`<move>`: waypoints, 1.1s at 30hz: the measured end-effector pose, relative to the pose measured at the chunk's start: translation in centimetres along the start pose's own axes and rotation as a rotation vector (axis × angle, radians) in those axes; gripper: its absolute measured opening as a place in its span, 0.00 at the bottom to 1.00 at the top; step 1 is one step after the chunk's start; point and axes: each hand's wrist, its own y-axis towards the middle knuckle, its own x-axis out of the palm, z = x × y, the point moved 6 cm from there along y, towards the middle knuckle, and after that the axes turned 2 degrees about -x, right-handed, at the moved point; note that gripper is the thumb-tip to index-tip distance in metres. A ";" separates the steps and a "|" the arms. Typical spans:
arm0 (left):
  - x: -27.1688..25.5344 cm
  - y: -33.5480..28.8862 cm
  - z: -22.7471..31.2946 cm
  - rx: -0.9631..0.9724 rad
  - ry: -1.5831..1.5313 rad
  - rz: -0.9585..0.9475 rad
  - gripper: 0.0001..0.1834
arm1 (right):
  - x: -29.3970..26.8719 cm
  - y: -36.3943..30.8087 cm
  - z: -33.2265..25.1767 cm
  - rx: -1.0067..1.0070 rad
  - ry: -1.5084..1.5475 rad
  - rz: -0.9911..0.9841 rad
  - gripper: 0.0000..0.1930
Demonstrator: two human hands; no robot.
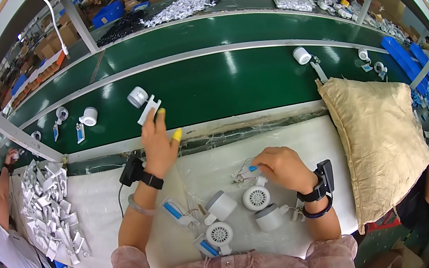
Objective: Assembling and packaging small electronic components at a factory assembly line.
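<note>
My left hand [159, 145], with yellow covers on two fingertips, reaches over the near edge of the green conveyor belt [221, 93]. Its fingers are apart, and their tips are at a white plastic bracket [149, 110] beside a white cylindrical head [137, 97]. Over the worktable, my right hand [285, 167] is closed in a pinch at thin wires [242, 180] with a small blue piece [252, 168]. Below it lie a round white head with a slotted grille [256, 198], more heads [221, 206] and a blue battery-like cylinder in a white holder [173, 210].
White plastic parts [49, 203] are heaped on the table's left. A large tan sack [372, 148] stands at the right, overlapping the belt. Further heads [89, 116] sit along the belt. Metal posts [78, 20] rise on the left. Other people work at both sides.
</note>
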 end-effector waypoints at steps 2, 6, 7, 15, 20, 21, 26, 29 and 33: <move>-0.3 -1.0 2.2 0.019 -0.075 -0.041 0.32 | 0.4 0.2 -0.5 0.063 0.012 -0.085 0.06; 1.7 -3.5 5.5 0.137 -0.385 -0.308 0.22 | 2.2 0.6 -1.3 0.130 -0.075 -0.267 0.14; 2.4 -3.9 6.6 0.202 -0.489 -0.403 0.21 | 2.4 0.5 -1.5 0.141 -0.101 -0.258 0.14; 3.2 -6.8 7.8 0.294 -0.583 -0.659 0.20 | 6.0 0.1 -0.3 0.114 0.238 -0.434 0.15; 3.9 -7.0 9.4 0.004 -1.141 -0.842 0.32 | 4.9 -0.1 0.1 0.338 0.905 -0.334 0.14; 3.9 -7.2 9.7 0.005 -1.252 -0.835 0.36 | 4.7 0.1 -0.2 0.341 1.102 -0.279 0.14; 3.9 -7.8 11.1 -0.083 -1.529 -0.767 0.50 | 4.6 0.8 -1.8 0.246 1.336 -0.227 0.15; 4.3 -7.5 11.0 -0.165 -1.567 -0.746 0.49 | 4.1 0.9 -2.6 0.187 1.430 -0.207 0.14; 5.6 -7.7 9.2 -0.200 -1.434 -0.774 0.34 | 3.5 0.6 -3.0 0.147 1.412 -0.232 0.12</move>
